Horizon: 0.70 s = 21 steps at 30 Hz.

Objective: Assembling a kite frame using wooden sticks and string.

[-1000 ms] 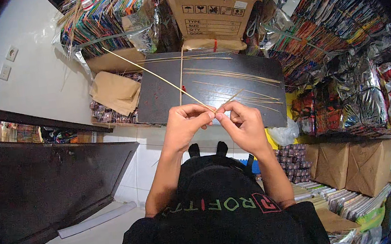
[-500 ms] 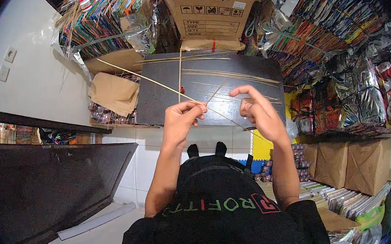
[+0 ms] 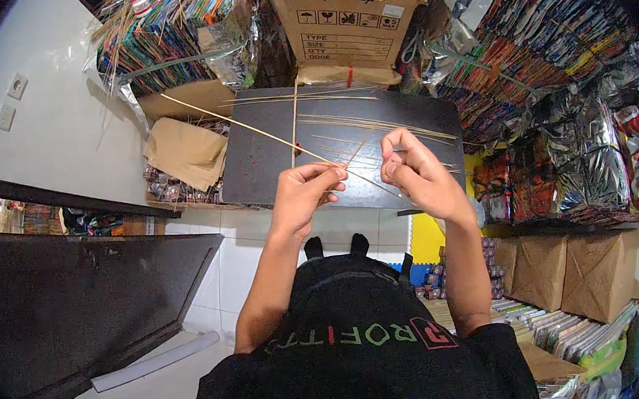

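My left hand [image 3: 307,193] is closed in a pinch, thumb against forefinger, on a long thin bamboo stick [image 3: 250,127]. The stick slants from the far left down past my fingertips toward my right hand. At the pinch a shorter thin strip [image 3: 358,151] crosses it and points up to the right. My right hand [image 3: 425,177] hovers just right of it, fingers curled and thumb near the forefinger; what it holds, if anything, is too small to make out. Below both hands several thin sticks [image 3: 374,121] lie across a dark table [image 3: 260,155].
Another stick [image 3: 295,116] lies lengthwise on the table, beside a small red object [image 3: 298,149]. A cardboard box [image 3: 348,29] stands behind. Brown paper [image 3: 186,151] lies at the left. Stacked bundles of colourful packaging [image 3: 544,36] rise on the right, above brown paper parcels [image 3: 596,275].
My right hand's raised forefinger has curled in toward the thumb, and the hand has come slightly nearer the left. My left hand has shifted a little right, still pinching the stick.
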### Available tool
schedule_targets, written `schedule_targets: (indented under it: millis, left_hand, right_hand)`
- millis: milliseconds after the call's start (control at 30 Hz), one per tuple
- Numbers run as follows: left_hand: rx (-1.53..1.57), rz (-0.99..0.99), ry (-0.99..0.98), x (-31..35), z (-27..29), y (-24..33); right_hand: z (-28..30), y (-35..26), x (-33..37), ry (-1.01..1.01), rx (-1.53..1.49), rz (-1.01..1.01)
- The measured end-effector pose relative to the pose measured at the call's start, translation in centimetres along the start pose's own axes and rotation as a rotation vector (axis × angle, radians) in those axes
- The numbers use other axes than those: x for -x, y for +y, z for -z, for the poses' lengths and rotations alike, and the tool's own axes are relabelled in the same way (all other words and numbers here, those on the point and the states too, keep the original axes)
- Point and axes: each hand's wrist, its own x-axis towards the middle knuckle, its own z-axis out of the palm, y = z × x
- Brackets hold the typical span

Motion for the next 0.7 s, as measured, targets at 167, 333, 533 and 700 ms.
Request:
schedule_targets:
  millis: [167, 333, 533, 700]
  left_hand:
    - [0.035, 0.028, -0.024, -0.2, -0.3, 0.1]
    - [0.000, 0.028, -0.026, -0.4, -0.3, -0.1]
    - [-0.018, -0.023, -0.019, -0.8, -0.2, -0.6]
    - [0.014, -0.016, -0.027, -0.9, 0.0, -0.3]
  right_hand:
    - [-0.3, 0.9, -0.6, 0.025, 0.131, 0.090]
    - [-0.9, -0.4, -0.4, 0.067, 0.281, 0.071]
    - [-1.4, -0.2, -0.3, 0.119, 0.326, 0.136]
    - [-1.1, 0.1, -0.3, 0.206, 0.405, 0.179]
